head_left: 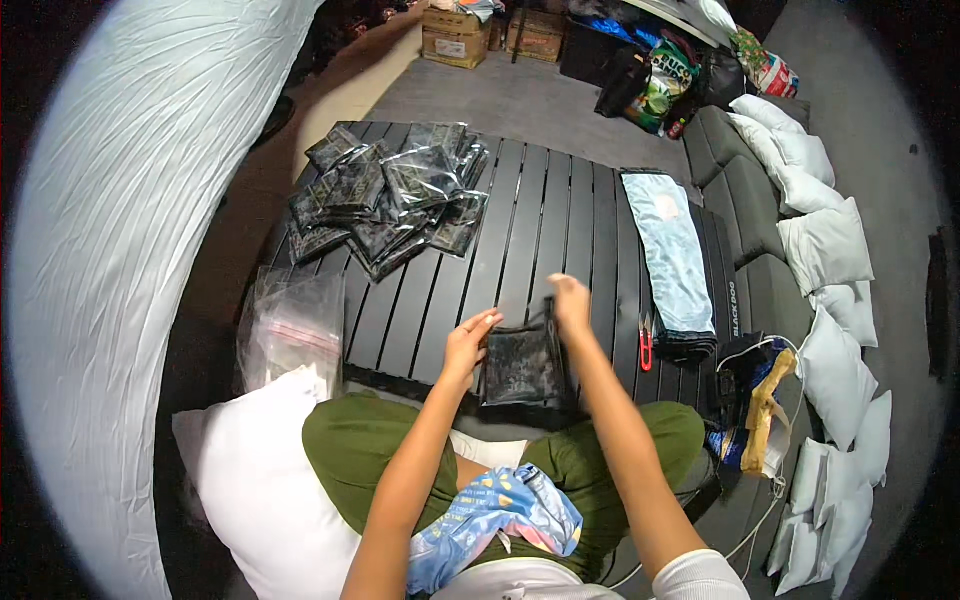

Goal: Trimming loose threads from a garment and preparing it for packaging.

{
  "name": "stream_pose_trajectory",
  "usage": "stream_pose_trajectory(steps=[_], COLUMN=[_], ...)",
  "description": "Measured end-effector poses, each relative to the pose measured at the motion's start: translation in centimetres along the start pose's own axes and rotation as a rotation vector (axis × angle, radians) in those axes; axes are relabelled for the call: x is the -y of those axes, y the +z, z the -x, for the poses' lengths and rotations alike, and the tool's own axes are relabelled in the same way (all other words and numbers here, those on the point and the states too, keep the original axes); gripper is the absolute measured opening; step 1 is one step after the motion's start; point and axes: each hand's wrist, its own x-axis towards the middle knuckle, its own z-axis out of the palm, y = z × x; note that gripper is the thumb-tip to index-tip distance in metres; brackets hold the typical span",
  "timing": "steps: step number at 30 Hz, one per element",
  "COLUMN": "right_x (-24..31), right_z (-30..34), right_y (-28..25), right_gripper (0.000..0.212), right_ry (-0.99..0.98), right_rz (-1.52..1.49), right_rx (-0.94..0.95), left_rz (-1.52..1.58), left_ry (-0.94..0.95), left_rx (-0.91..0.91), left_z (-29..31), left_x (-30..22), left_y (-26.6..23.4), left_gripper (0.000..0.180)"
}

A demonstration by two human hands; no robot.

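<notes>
A flat, square black packet point(524, 366) with faint dark patterning hangs at the near edge of the slatted black table, between my two hands. My left hand point(468, 345) pinches its upper left edge, thumb and fingers close together. At the upper right, my right hand point(571, 308) is closed on a raised dark strip along the packet's corner; its fingertips are slightly blurred. Beyond, on the table's left side, lies a heap of similar black packets in shiny clear plastic point(385, 190).
Clear plastic bags point(295, 325) lie at the table's near left corner. On the right are a light blue folded cloth point(668, 245) over dark ones and red-handled snips point(646, 345). White pillows point(825, 245) line the grey sofa point(745, 205). A white pillow point(265, 470) sits beside my left knee.
</notes>
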Motion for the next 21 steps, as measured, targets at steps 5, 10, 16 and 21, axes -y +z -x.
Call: stream_pose_trajectory(steps=[5,10,16,21], right_x=[-4.6,3.0,8.5,1.4], right_z=[-8.1,-4.1,11.2,17.4], right_y=[-14.4,-17.4,-9.2,-5.8], right_gripper=[0.010,0.017,0.022,0.012], right_ry=[0.156,-0.091,0.096,-0.515], right_rz=[-1.180,-0.790,-0.046,0.547], right_rx=[-0.061,-0.384,0.809,1.196], left_rz=[0.263,0.288,0.219,0.087], left_ry=[0.010,0.065,0.102,0.096], left_rx=[0.043,-0.061,-0.104,-0.084], left_z=[-1.3,-1.1,-0.6,-0.9], left_x=[1.1,1.1,0.2,0.6], left_y=[0.4,-1.4,-0.9,-0.6], left_gripper=[0.037,0.035,0.045,0.042])
